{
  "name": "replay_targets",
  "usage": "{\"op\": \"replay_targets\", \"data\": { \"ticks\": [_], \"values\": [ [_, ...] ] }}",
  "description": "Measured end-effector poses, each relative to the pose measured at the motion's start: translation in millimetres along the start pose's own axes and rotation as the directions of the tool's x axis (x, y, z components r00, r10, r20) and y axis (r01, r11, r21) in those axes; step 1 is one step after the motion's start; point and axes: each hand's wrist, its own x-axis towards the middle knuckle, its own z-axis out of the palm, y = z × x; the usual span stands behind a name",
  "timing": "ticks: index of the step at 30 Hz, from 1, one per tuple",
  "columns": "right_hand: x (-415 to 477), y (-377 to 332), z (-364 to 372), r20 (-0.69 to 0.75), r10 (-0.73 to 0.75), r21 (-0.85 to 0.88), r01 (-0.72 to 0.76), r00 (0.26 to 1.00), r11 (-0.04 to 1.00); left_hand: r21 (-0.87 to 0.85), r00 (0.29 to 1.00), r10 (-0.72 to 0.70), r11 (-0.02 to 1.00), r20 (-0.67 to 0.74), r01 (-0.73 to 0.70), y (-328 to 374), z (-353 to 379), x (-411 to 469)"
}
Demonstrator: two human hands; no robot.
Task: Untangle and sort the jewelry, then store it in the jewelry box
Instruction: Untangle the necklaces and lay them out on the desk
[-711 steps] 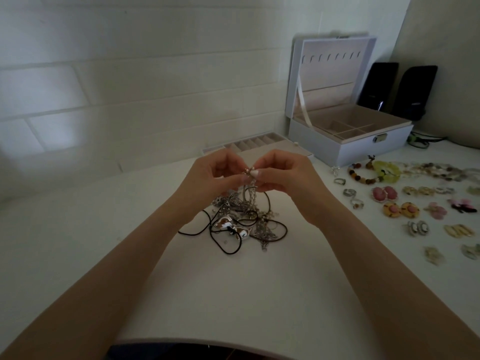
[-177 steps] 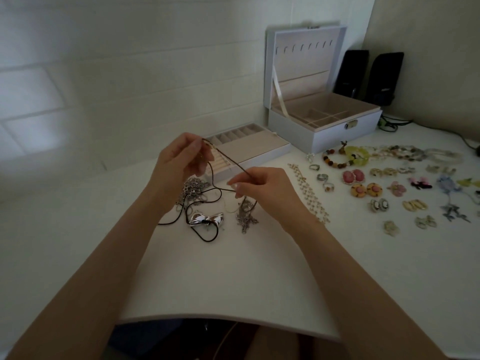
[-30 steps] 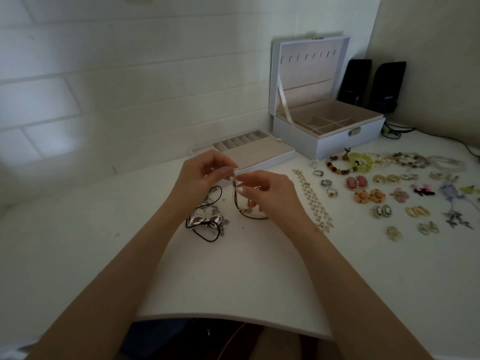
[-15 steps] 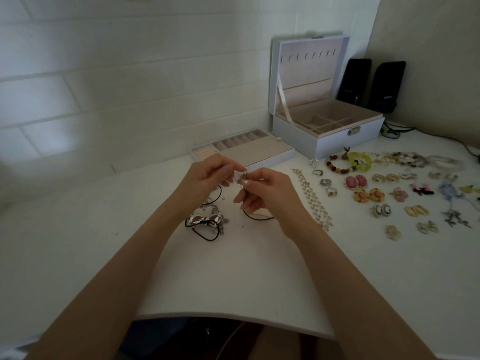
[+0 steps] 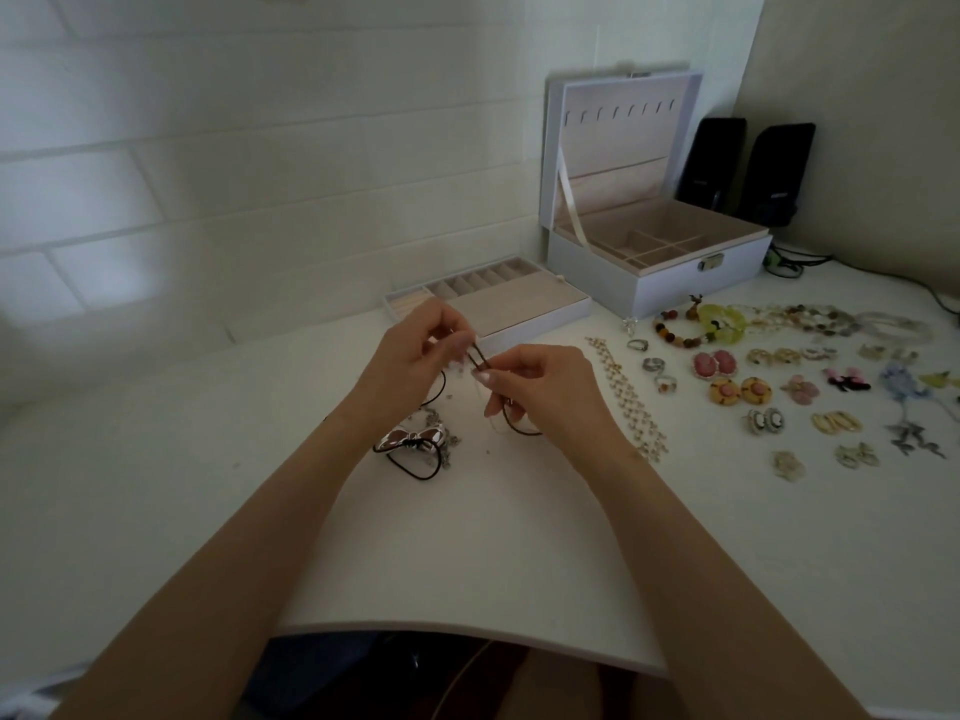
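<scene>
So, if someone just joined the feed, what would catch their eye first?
At centre, the left hand and right hand pinch a dark cord between them, near a silver bow pendant on the table. To the right lie rows of sorted earrings, and the white jewelry box stands open at the back.

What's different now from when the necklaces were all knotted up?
The tangle shrank: a beaded gold chain came out and now lies straight on the table. The left hand and right hand now pinch a dark cord pulled up from the pile. The silver bow pendant, sorted earrings and open jewelry box stayed put.
</scene>
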Motion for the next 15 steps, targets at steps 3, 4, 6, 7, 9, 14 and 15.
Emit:
{"op": "replay_targets", "data": {
  "ticks": [3, 4, 6, 7, 9, 14, 15],
  "values": [
    [-0.6, 1.2, 0.8, 0.037, -0.027, -0.082, 0.029, 0.999, 0.996, -0.151, 1.0, -0.01, 0.989, -0.009, 0.008, 2.5, -2.6, 0.0],
    [0.2, 1.8, 1.8, 0.026, -0.046, -0.11, 0.049, 0.999, 0.993, -0.169, 1.0, -0.007, 0.986, -0.004, 0.006, 3.6, -3.0, 0.2],
    [1.7, 0.8, 2.6, 0.022, -0.083, -0.131, 0.086, 0.996, 0.988, -0.164, 1.0, 0.007, 0.986, 0.028, -0.002, 5.4, -1.5, 0.4],
    [1.7, -0.5, 2.6, 0.043, -0.094, -0.109, 0.098, 0.995, 0.989, -0.155, 0.999, 0.019, 0.988, 0.048, -0.011, 6.0, -0.1, 0.1],
    [1.4, -2.8, 2.0, 0.095, -0.101, -0.026, 0.104, 0.99, 0.994, -0.141, 0.997, 0.042, 0.99, 0.07, -0.032, 5.2, 1.5, -0.4],
    [-1.6, -6.6, 0.5, 0.129, -0.072, 0.001, 0.073, 0.989, 0.997, -0.123, 0.994, 0.102, 0.988, 0.037, -0.097, 1.7, -0.7, 1.7],
    [-2.0, -6.9, -0.3, 0.115, -0.068, -0.015, 0.07, 0.991, 0.997, -0.124, 0.995, 0.1, 0.987, 0.015, -0.097, 1.2, -1.3, 2.1]
  ]
}}
